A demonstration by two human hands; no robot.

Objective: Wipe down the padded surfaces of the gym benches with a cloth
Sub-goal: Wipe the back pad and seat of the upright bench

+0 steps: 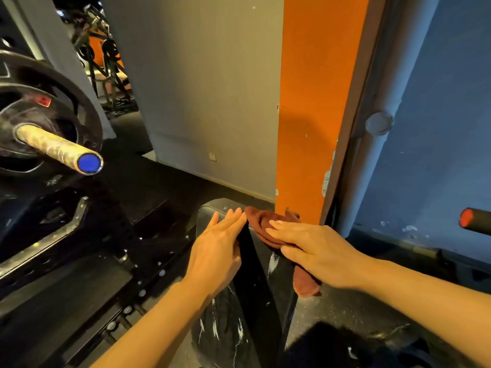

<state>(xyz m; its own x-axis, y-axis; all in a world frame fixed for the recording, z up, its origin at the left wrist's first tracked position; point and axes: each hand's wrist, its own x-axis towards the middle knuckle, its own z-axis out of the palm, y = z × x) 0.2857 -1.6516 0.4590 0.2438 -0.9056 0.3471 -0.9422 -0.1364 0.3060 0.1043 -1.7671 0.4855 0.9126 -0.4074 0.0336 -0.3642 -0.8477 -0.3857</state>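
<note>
— Where's the cloth right now?

— The crumpled reddish-brown cloth (268, 229) lies on the far end of the black padded gym bench (268, 264), toward its right edge, with one tail hanging off that side. The right hand (310, 251) rests flat on top of it, fingers straight and together, pressing rather than gripping.

— And the other hand?

— The left hand (220, 248) is laid on the bench's left half, just beside the cloth, fingers extended and relaxed, grasping nothing. Its fingertips nearly meet the cloth's near corner.

— What does the padding look like?

— Dark, glossy, with white cracks and scuffs, most of them nearer the camera.

— Anything around it?

— To the left, a worn metal barbell sleeve with a blue end cap (59, 150) sticks out of black weight plates (53, 102). Behind the bench stands an orange painted wall strip (316, 102), between a grey wall (202, 83) and a blue wall (438, 142). At the far right edge, a black bar with an orange end (475, 220) pokes in.
</note>
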